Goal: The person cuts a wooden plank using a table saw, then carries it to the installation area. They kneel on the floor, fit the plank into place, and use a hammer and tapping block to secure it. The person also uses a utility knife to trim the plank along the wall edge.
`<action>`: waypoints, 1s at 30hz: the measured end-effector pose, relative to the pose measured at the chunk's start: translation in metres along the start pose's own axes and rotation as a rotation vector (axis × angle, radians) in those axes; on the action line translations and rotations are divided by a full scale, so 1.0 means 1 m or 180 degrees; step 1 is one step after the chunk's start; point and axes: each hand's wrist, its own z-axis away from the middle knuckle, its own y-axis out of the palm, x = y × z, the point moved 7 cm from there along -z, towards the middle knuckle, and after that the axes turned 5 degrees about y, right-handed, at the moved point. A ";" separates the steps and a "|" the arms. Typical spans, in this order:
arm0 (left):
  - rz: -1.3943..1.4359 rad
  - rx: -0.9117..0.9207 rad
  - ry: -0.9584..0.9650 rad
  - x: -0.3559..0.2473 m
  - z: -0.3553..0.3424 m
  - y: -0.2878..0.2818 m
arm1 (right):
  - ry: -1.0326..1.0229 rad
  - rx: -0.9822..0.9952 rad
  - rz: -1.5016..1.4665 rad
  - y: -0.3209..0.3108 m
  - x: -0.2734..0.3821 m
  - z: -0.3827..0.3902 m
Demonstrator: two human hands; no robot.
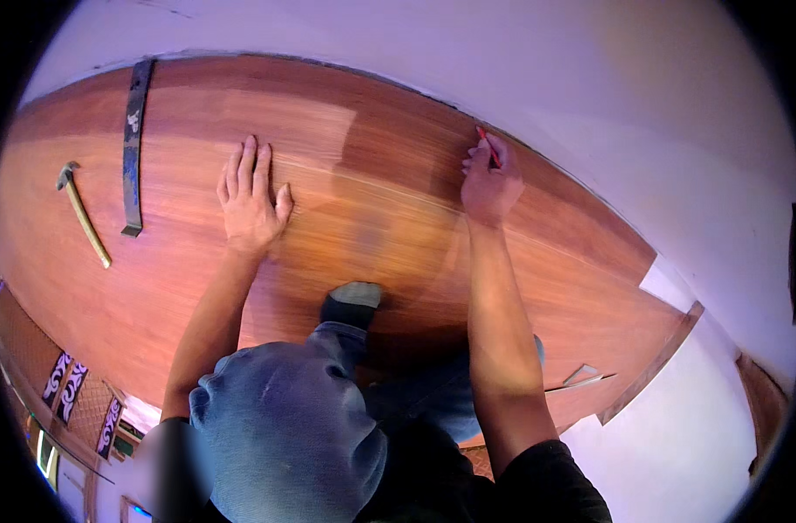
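My left hand (251, 205) lies flat on the wood-look floor planks (363, 174), fingers spread and holding nothing. Farther right, close to the wall, my right hand (492, 183) is closed around a slim red pencil (494, 153). One end of the pencil sticks out past the fingers, near the far edge of the planks. A dark metal pull bar (133, 148) with worn blue patches lies left of my left hand, its far end at the wall. Beyond it rests a claw hammer (84, 213) with a yellowish handle.
A pale wall (537, 61) borders the planks at the far side. My knee (284, 427) and socked foot (352, 303) are on the near side. A small square (581, 376) lies at the right, near a stepped plank end beside a white floor (659, 436).
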 end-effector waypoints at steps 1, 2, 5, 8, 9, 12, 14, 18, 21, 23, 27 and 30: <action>-0.0035 0.0033 -0.0012 -0.002 -0.002 -0.002 | 0.0065 -0.0020 -0.0140 -0.002 -0.007 -0.003; -0.0029 0.0002 0.0014 -0.003 -0.002 -0.003 | 0.0131 -0.0029 -0.0281 0.000 -0.014 -0.003; -0.0051 -0.0018 0.0063 -0.003 -0.002 -0.006 | 0.0142 -0.0059 -0.0172 -0.005 -0.019 -0.003; -0.0001 -0.0065 0.0098 -0.005 -0.002 -0.006 | 0.0254 -0.0054 -0.0116 -0.011 -0.014 -0.002; -0.0005 -0.0080 0.0113 -0.005 -0.001 -0.006 | 0.0321 -0.0043 -0.0151 -0.011 -0.013 -0.001; -0.0003 -0.0095 0.0129 -0.005 -0.001 -0.005 | 0.0127 -0.0043 0.0008 -0.014 -0.012 -0.001; 0.0005 -0.0051 0.0106 -0.006 -0.003 -0.006 | 0.0107 -0.0076 0.0004 -0.014 -0.021 -0.003; -0.0022 -0.0044 0.0090 -0.005 -0.003 -0.005 | 0.0432 -0.0025 -0.0557 -0.015 -0.026 -0.001; -0.0003 -0.0068 0.0091 -0.005 -0.004 -0.006 | 0.0370 0.0011 -0.0208 -0.018 -0.025 -0.004; 0.0000 -0.0075 0.0087 -0.005 -0.003 -0.006 | 0.0263 0.0018 -0.0131 -0.019 -0.017 -0.002; -0.0009 -0.0053 0.0062 -0.004 -0.003 -0.005 | 0.0475 -0.0014 -0.0617 -0.023 -0.026 -0.003; -0.0033 -0.0049 0.0050 -0.004 -0.002 -0.004 | 0.0389 -0.0146 -0.0385 -0.033 -0.025 -0.005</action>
